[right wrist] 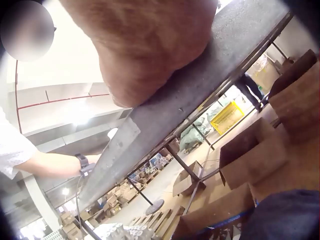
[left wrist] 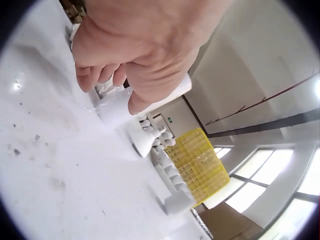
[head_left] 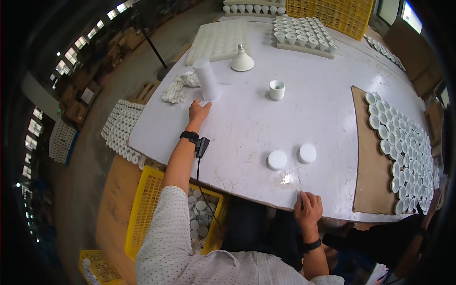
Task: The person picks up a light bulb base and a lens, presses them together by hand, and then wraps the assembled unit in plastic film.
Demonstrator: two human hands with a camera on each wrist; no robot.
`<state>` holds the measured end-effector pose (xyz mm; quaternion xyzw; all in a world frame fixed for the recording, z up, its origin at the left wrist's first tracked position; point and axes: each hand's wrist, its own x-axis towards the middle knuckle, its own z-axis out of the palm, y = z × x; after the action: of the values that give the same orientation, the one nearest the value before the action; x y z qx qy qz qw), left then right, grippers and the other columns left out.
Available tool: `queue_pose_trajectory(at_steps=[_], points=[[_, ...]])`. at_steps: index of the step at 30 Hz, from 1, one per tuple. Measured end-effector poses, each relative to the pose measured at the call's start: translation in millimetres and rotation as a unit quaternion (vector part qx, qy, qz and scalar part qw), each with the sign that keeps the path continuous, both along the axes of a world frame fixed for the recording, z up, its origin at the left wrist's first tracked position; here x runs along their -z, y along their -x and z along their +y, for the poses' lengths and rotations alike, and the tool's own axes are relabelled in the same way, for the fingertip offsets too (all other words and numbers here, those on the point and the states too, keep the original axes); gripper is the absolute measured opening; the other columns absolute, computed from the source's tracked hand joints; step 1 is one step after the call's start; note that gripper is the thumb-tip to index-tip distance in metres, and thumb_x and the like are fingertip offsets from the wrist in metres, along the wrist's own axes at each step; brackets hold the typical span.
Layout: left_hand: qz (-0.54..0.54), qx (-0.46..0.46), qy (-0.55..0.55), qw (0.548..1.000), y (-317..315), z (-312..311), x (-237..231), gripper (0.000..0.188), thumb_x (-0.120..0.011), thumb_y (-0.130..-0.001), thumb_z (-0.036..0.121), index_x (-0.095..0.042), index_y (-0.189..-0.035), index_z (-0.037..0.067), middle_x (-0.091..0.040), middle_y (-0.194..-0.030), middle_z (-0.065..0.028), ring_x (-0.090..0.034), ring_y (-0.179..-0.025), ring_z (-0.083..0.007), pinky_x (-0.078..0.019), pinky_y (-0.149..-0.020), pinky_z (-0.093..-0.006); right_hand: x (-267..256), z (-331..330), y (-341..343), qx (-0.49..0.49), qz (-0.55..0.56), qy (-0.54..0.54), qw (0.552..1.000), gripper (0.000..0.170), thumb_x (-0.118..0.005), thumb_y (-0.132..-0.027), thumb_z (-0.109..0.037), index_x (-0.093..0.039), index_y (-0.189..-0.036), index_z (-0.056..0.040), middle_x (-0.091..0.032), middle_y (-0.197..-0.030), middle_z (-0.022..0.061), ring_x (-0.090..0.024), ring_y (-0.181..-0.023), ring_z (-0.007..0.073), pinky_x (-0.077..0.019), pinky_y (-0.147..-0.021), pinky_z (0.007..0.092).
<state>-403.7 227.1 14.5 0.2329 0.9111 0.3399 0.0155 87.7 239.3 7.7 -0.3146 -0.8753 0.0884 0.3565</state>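
My left hand reaches to the foot of a tall translucent white cylinder, thumb and fingers parted at its near side. In the left wrist view, the cylinder shows just past the thumb and partly bent fingers. A crumpled white cloth lies beside it. My right hand rests at the table's near edge, fingers loosely curled, with nothing visible in it. Ahead of it are two round white caps. Farther back stand a white cup-shaped part and a cone-shaped white bulb with its screw base up.
At the right, rows of white cups cover a brown board. A white foam tray, a filled tray of white parts and a yellow crate stand at the back. A yellow basket sits below the near edge.
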Motion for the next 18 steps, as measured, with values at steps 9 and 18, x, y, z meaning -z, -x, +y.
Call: queue_pose_trajectory(at_steps=[9, 18], points=[[0.116, -0.036, -0.061, 0.991, 47, 2, 21, 0.021, -0.057, -0.075, 0.022, -0.066, -0.080, 0.004, -0.063, -0.079, -0.0183, -0.059, -0.081, -0.0377, -0.0471, -0.073, -0.0425, -5, -1, 1, 0.001, -0.016, 0.021, 1.000, 0.024, -0.062, -0.064, 0.003, -0.062, -0.087, -0.0042, -0.059, -0.082, 0.0070, -0.052, -0.065, 0.0237, -0.0432, -0.058, 0.0327], [0.312, -0.067, -0.098, 0.943, 49, -10, -5, 0.059, -0.065, -0.069, 0.014, -0.041, -0.121, -0.003, -0.047, -0.123, -0.0230, -0.050, -0.110, -0.0327, -0.0408, -0.092, -0.0380, -3, -1, 0, -0.007, -0.034, 0.024, 0.999, 0.026, -0.061, -0.062, 0.004, -0.063, -0.087, -0.0046, -0.059, -0.082, 0.0079, -0.051, -0.063, 0.0243, -0.0424, -0.057, 0.0330]])
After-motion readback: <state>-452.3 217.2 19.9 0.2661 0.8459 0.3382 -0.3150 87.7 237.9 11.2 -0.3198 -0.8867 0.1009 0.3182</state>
